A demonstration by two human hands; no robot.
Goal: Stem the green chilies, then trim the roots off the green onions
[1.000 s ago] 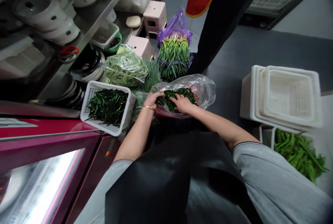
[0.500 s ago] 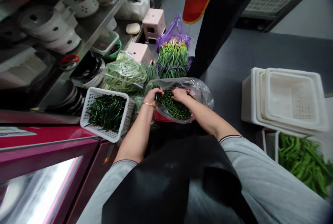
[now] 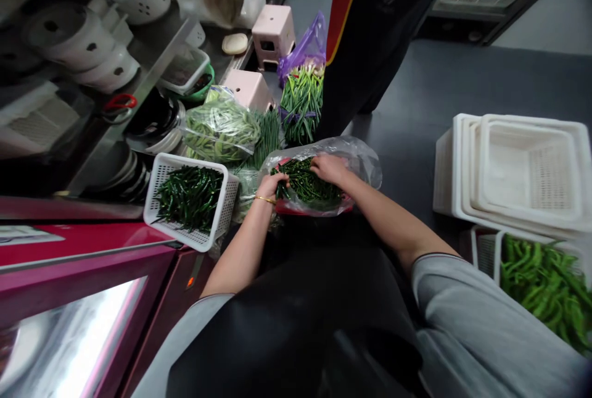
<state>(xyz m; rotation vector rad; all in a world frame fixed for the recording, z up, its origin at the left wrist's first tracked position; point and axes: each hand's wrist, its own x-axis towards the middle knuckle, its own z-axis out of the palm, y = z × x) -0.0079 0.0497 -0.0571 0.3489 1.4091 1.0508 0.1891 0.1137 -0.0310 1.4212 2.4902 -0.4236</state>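
Observation:
In front of me a clear plastic bag point(image 3: 367, 163) lies open over something red, with a pile of thin dark green chili peppers point(image 3: 314, 189) in it. My left hand point(image 3: 271, 187), a gold bangle at its wrist, is closed round several dark chili peppers at the bag's left edge. Over the pile, my right hand point(image 3: 329, 168) has its fingers bent and closed on chili peppers; its fingertips are partly hidden. To the left stands a white basket point(image 3: 230, 200) holding more dark green chili peppers point(image 3: 189, 196).
Bagged green beans point(image 3: 222, 129), scallions point(image 3: 303, 95) and pink stools point(image 3: 274, 31) lie beyond the bag. A person's dark trouser leg point(image 3: 370, 46) stands close ahead. Stacked white baskets point(image 3: 446, 169) and light green peppers point(image 3: 541, 281) are at right; shelves point(image 3: 171, 52) line the left.
My right hand has shifted slightly right and up over the pile. My left hand stays near the bag's left edge, a little lower. The other person's leg has moved nearer, covering part of the scallions.

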